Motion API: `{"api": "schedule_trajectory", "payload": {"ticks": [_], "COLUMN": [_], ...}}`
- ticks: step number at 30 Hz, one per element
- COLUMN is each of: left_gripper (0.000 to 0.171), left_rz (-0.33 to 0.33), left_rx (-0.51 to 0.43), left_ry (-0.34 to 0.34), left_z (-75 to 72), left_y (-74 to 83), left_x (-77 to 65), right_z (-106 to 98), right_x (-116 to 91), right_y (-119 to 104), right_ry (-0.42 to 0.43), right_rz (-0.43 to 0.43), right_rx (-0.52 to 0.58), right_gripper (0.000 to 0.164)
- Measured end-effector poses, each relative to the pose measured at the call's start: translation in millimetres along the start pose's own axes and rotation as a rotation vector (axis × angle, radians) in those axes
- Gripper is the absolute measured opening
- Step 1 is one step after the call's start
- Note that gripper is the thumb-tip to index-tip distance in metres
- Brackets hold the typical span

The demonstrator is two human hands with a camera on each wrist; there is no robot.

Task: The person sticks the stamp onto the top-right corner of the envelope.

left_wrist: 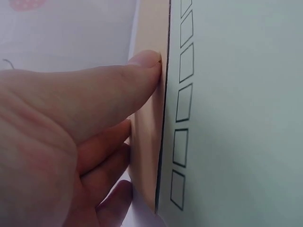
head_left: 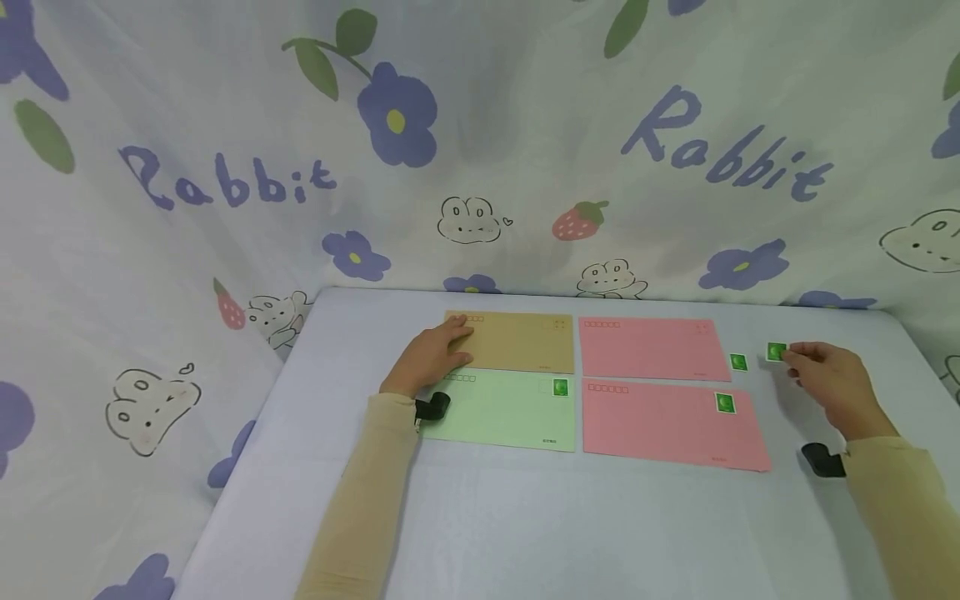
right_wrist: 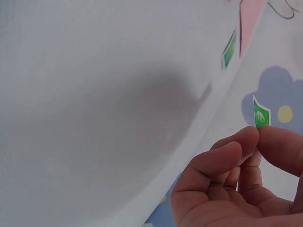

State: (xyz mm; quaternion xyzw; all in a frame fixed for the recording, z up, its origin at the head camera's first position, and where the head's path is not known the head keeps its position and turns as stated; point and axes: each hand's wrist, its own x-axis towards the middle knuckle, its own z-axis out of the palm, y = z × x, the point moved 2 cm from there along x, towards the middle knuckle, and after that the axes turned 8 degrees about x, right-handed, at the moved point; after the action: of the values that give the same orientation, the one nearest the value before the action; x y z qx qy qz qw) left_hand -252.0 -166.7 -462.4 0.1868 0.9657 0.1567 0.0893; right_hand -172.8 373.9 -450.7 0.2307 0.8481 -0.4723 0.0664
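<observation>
My right hand (head_left: 836, 383) pinches a small green postage stamp (head_left: 776, 352) between thumb and finger, held up above the white table at the right; the right wrist view shows this stamp (right_wrist: 262, 115) at the fingertips. Another green stamp (head_left: 738, 362) lies loose beside the upper pink envelope (head_left: 645, 350). My left hand (head_left: 431, 357) rests on the left end of a brown envelope (head_left: 517, 343), its fingers spread over that end. Just below is a pale green envelope (head_left: 502, 417), with a stamp (head_left: 560, 387) at its upper right corner.
The lower pink envelope (head_left: 660, 429) has a stamp (head_left: 724, 403) near its upper right corner. All the envelopes lie flat in two rows on the white tabletop (head_left: 570, 525). Behind the table hangs a patterned curtain (head_left: 517, 150).
</observation>
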Motion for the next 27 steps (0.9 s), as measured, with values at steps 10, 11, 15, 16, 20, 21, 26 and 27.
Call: {"api": "schedule_trajectory", "payload": {"ticks": [10,11,15,16,20,21,26,27], "left_gripper": [0.054,0.054,0.054,0.054,0.054,0.054,0.054,0.054], "left_rz": [0.014,0.014,0.012,0.011,0.009,0.008,0.001,0.0], "left_rx": [0.007,0.008,0.01,0.011,0.009,0.007,0.003,0.003], "left_ry": [0.002,0.002,0.003,0.003,0.003,0.003,-0.002,-0.002], "left_z": [-0.6,-0.6,-0.1,0.0,0.5,0.5,0.4,0.1], "left_y": [-0.3,-0.4,-1.4,-1.6,-1.4,-1.2,-0.2,0.1], "left_x": [0.1,0.1,0.6,0.7,1.1,1.0,0.2,0.0], "right_z": [10,10,14,15,18,19,23,23], "right_x": [-11,-12,-15,-16,-19,-20,-25,-25], "right_y": [-17,-19,-26,-27,-31,-32,-37,-38], "right_ry": [0.035,0.039,0.059,0.063,0.074,0.074,0.077,0.077], "right_rz": [-0.056,-0.067,-0.097,-0.099,-0.122,-0.129,-0.137,-0.138], "right_rx": [-0.015,-0.018,-0.012,-0.01,-0.008,-0.007,0.001,0.004], "right_gripper": [0.063,0.063,0.06,0.059,0.057,0.057,0.057,0.057]}}
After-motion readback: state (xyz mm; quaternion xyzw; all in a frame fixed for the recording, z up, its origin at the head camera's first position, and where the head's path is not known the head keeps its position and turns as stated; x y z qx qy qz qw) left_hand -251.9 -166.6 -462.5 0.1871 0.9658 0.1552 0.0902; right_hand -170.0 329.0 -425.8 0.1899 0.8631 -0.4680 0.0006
